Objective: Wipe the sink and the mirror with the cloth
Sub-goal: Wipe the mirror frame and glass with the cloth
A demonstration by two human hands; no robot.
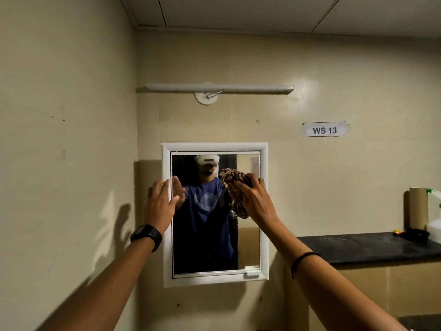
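Observation:
A mirror [248, 244] in a white frame hangs on the beige wall ahead of me. My right hand [256, 200] presses a bunched brown patterned cloth [235, 185] against the upper right of the glass. My left hand [162, 203], fingers spread and holding nothing, rests at the frame's upper left edge; a black watch is on that wrist. The glass reflects a person in a blue shirt. The sink is out of view, apart from a dark corner at the bottom right that may belong to it.
A black counter [367, 247] juts from the right wall with a cardboard tube [417, 209] and a white spray bottle [434, 216] on it. A tube light [219, 88] is mounted above the mirror. A "WS 13" label [324, 130] is stuck on the wall.

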